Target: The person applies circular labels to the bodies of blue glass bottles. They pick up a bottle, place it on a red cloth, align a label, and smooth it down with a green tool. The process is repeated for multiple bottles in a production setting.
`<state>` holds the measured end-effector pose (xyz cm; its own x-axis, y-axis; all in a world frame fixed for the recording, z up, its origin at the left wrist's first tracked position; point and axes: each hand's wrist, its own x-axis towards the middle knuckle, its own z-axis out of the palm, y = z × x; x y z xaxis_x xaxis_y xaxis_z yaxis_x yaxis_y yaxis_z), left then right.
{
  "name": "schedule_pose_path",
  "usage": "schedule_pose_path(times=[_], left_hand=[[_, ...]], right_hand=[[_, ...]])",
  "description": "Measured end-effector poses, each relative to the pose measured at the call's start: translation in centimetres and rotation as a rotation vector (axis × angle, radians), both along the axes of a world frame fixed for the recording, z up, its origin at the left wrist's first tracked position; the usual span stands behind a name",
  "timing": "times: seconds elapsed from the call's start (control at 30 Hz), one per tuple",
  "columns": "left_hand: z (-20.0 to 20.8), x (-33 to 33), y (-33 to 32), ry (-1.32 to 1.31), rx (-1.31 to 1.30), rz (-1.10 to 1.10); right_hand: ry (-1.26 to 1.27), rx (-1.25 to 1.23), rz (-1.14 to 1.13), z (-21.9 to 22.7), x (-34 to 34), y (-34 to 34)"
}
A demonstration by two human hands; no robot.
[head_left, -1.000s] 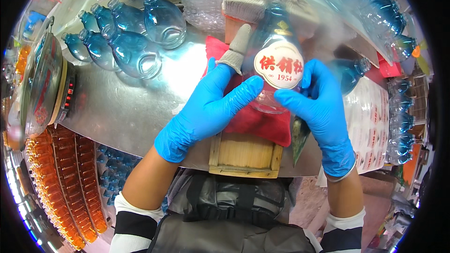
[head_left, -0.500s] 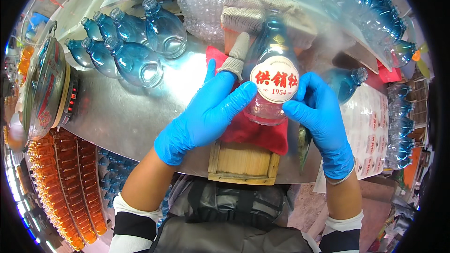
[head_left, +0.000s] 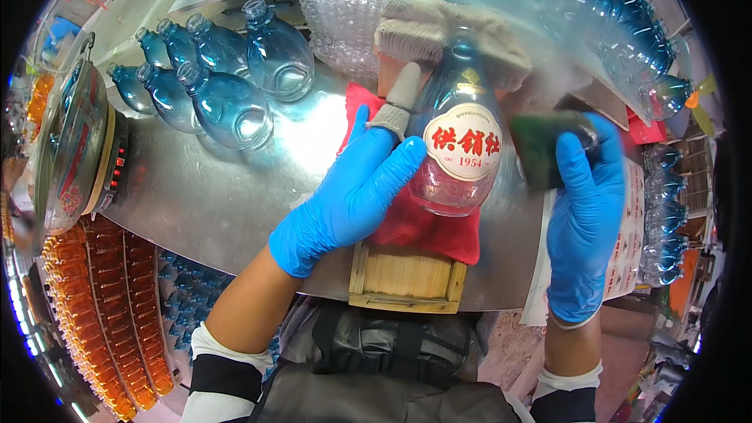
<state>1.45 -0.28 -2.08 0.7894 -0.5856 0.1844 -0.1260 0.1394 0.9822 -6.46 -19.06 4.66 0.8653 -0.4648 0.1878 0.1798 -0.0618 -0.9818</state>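
Note:
A blue-tinted bottle [head_left: 458, 190] with a white label bearing red characters rests on a red cloth pad [head_left: 439, 236]. Its neck points away from me, toward folded beige cloth [head_left: 415, 27]. My left hand [head_left: 345, 180], in a blue glove with a grey knitted cover on one finger, grips the bottle's left side. The thumb presses beside the label, and the other fingers are partly hidden. Away to the right of the bottle, my blue-gloved right hand [head_left: 586, 207] is closed on a flat dark green tool [head_left: 540, 149], smeared by motion.
Several blue bottles [head_left: 227, 106] stand left on the metal table [head_left: 196, 196]. A wooden frame [head_left: 407, 278] sits under the pad. Bubble wrap [head_left: 341, 23] lies behind, a label sheet [head_left: 540, 274] at right, and a round lidded pan [head_left: 74, 149] at far left.
My right hand has left the label's right edge, moved right and taken up the dark green tool from beside the pad. My left hand stays at the bottle.

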Motion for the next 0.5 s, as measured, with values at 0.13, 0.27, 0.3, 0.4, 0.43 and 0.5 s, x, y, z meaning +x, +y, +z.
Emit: schedule_pose_path(times=[0.13,0.27,0.3,0.4,0.43,0.5], left_hand=[[-0.4,-0.5,0.9,-0.205,0.014,-0.003],[-0.9,-0.7,0.5,-0.33,0.03,0.16],[-0.9,-0.7,0.4,-0.336,0.02,0.152],[-0.7,-0.7,0.3,-0.354,0.009,0.148],[-0.6,-0.9,0.3,-0.358,0.016,0.16],[-0.7,-0.9,0.1,-0.374,0.004,0.169]], right_hand=[[-0.291,-0.915,0.198,2.5,1.4,0.4],[-0.402,-1.323,0.429,0.9,-1.4,0.5],[-0.401,-1.369,0.464,0.5,-2.4,0.4],[-0.354,-1.327,0.477,-0.2,-3.5,0.1],[-0.361,-1.258,0.465,-0.3,-3.5,-0.1],[-0.374,-1.124,0.436,-0.2,-2.4,-1.1]])
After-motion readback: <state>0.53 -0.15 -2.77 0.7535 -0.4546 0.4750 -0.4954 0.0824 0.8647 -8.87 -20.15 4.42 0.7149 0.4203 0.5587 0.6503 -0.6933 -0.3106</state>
